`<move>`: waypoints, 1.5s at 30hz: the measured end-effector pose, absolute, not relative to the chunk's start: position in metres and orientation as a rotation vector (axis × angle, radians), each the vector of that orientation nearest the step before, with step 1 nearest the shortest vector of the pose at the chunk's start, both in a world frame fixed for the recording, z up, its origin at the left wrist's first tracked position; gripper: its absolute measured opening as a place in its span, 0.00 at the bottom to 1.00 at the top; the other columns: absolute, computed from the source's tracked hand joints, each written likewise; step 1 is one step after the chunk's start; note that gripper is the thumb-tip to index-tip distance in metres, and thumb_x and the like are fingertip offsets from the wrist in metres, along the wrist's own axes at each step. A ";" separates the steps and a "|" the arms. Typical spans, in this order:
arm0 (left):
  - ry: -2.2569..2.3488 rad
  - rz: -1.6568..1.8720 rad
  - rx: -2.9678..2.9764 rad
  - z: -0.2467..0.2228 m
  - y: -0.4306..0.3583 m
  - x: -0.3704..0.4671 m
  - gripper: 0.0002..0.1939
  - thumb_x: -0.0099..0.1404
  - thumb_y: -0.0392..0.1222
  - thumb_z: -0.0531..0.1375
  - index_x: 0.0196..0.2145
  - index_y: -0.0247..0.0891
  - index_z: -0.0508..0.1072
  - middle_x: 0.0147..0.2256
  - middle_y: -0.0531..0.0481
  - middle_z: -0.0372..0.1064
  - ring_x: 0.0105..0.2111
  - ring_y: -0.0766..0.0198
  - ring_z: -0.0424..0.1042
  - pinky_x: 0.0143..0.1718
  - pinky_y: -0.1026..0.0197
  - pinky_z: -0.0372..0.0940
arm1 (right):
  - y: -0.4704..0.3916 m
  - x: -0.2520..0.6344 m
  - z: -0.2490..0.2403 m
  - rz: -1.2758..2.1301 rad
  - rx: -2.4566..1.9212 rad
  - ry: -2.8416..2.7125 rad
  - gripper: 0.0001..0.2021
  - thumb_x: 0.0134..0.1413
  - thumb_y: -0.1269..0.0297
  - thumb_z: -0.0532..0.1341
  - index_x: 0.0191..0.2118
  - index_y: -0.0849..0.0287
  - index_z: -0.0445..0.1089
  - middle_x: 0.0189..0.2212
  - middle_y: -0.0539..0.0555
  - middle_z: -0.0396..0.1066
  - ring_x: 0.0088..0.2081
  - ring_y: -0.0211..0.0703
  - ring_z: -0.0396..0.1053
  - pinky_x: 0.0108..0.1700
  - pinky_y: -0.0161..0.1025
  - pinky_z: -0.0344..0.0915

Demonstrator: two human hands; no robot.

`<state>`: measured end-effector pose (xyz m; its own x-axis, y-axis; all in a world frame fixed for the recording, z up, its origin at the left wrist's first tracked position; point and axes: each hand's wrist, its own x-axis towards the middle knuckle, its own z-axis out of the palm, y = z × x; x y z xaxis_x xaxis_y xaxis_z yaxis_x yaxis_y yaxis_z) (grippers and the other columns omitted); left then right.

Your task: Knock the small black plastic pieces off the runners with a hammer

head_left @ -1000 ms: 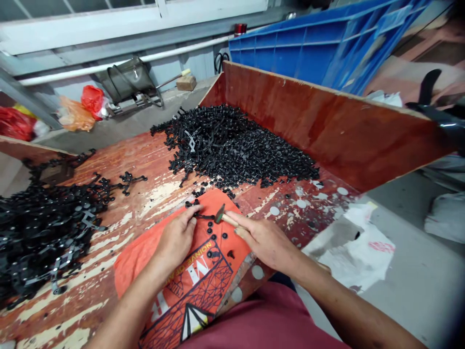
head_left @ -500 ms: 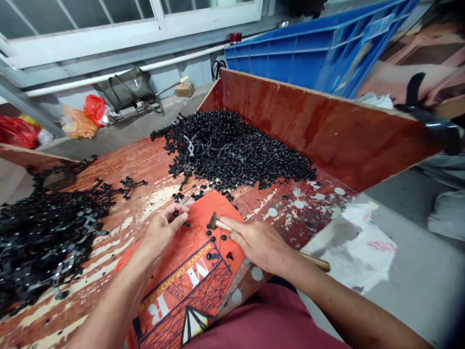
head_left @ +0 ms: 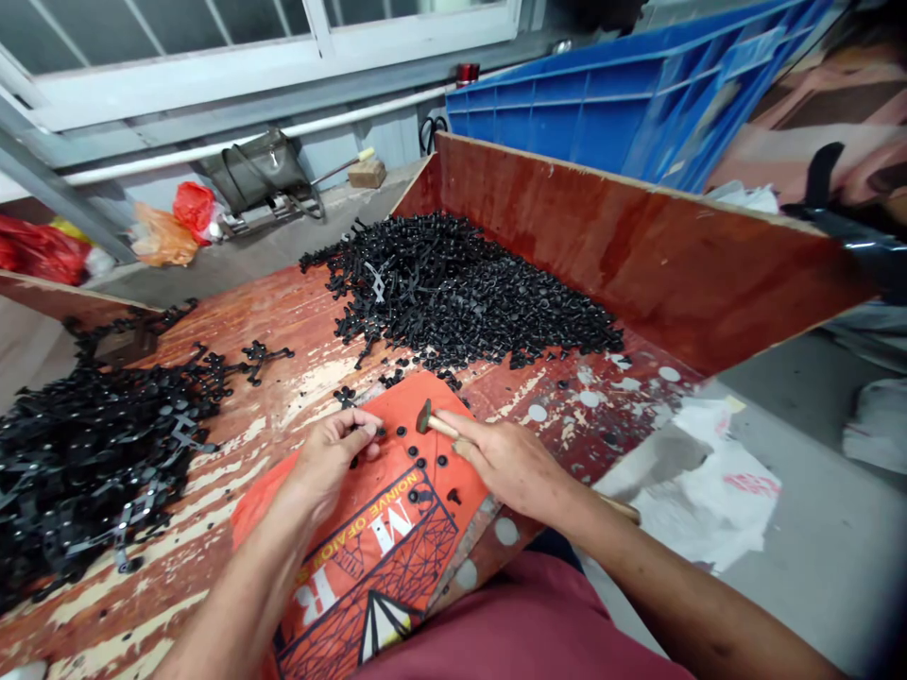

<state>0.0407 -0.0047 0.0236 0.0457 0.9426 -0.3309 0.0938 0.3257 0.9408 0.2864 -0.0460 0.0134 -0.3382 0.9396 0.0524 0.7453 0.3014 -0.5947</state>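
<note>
My right hand is wrapped round the wooden handle of a small hammer, its dark metal head raised a little above an orange printed cloth. My left hand is closed in a pinch over the same cloth, thumb against forefinger. A small black part shows right at its fingertips. Several small round black pieces lie loose on the cloth between my hands, beside a black rivet-like piece.
A heap of small black parts lies ahead against a reddish wooden board. Jointed black linkages are piled at left. Beyond stand a blue crate and a grey-green bag. White sheeting lies at right.
My left hand has moved right across the cloth, its fingers drawn closer together, with a small black part at the tips. The hammer head has turned slightly; my right hand keeps its grip.
</note>
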 end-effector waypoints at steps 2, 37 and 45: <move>1.367 0.912 1.001 0.023 -0.003 0.048 0.15 0.47 0.45 0.70 0.31 0.35 0.75 0.20 0.54 0.69 0.19 0.69 0.68 0.23 0.68 0.60 | -0.047 0.287 0.012 0.661 -1.524 -2.191 0.25 0.66 0.68 0.54 0.64 0.37 0.61 0.53 0.46 0.75 0.39 0.42 0.78 0.45 0.43 0.74; 1.376 0.970 1.119 -0.017 -0.004 0.053 0.14 0.54 0.47 0.65 0.33 0.36 0.69 0.21 0.56 0.70 0.19 0.69 0.70 0.24 0.67 0.67 | -0.038 0.269 0.023 0.709 -1.446 -2.205 0.23 0.67 0.66 0.54 0.64 0.43 0.62 0.51 0.49 0.76 0.42 0.45 0.78 0.47 0.43 0.74; 1.378 0.960 1.143 -0.018 -0.007 0.052 0.11 0.56 0.45 0.64 0.32 0.36 0.68 0.21 0.56 0.69 0.20 0.69 0.71 0.25 0.67 0.68 | -0.041 0.270 0.041 0.619 -1.329 -2.141 0.23 0.70 0.66 0.50 0.67 0.49 0.57 0.57 0.52 0.71 0.50 0.46 0.75 0.55 0.45 0.70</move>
<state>0.0521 -0.0067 -0.0180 0.0131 0.9746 -0.2235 0.1278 0.2200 0.9671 0.2699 -0.0410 0.0407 -0.3678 0.9076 0.2026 0.6597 0.4082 -0.6311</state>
